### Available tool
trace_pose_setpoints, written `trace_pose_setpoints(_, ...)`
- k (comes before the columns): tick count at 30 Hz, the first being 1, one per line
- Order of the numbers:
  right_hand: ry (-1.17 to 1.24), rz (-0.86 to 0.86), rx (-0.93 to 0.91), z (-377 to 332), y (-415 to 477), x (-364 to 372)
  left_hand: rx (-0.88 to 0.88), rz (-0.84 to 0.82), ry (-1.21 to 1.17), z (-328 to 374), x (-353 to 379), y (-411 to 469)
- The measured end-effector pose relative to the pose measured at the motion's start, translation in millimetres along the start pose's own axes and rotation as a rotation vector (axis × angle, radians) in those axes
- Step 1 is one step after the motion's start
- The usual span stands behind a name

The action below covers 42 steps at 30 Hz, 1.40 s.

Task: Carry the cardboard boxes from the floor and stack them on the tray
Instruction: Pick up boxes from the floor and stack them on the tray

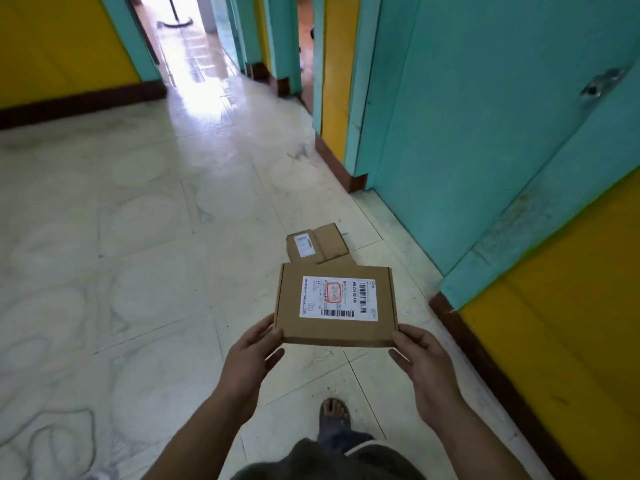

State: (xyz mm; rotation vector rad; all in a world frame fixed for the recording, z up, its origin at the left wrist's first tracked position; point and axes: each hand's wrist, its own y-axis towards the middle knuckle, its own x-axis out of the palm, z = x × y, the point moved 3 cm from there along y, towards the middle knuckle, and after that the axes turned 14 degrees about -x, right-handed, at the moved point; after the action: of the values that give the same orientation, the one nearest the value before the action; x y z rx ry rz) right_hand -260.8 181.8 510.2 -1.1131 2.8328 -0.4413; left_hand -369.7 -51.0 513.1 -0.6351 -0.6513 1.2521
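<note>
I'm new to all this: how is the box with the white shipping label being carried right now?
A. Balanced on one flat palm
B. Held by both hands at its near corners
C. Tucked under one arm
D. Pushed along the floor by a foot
B: the left hand and the right hand each hold a near corner of the labelled box, lifted above the floor where other boxes lie.

Both hands hold a flat cardboard box [335, 304] level above the tiled floor [138, 237], its white label [338, 298] facing up; the left hand [251, 355] grips the near left corner, the right hand [420, 358] the near right. More boxes [317, 243] lie on the floor just beyond, beside a teal door [485, 133].
</note>
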Motion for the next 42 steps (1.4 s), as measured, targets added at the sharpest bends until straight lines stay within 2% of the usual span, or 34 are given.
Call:
trace_pose_setpoints(5,-0.02,-0.113,0.065,-8,69,82,-0.034,0.158,-0.019,65,-31,48)
trace_pose_setpoints(10,-0.054,-0.148,0.096,-12,128,171,-0.028,0.27,0.022,132,-69,111)
trace_pose_setpoints(14,-0.09,-0.112,0.094,-8,168,249,-0.029,0.251,0.102,185,-106,175)
trace_pose_setpoints(17,-0.139,-0.021,0.082,-1,194,311,-0.016,0.209,0.192,236,-139,228)
trace_pose_setpoints(22,-0.258,0.085,0.11,-2,213,374,-0.041,0.128,0.353,301,-165,288)
trace_pose_setpoints(30,-0.374,0.235,0.184,7,273,399,-0.12,-0.029,0.646,363,-113,393)
trace_pose_setpoints(38,-0.296,0.264,0.325,28,345,401,-0.234,-0.001,0.827,389,-61,474)
trace_pose_setpoints(42,-0.285,0.299,0.42,44,376,396,-0.293,-0.101,0.879,394,-33,511)
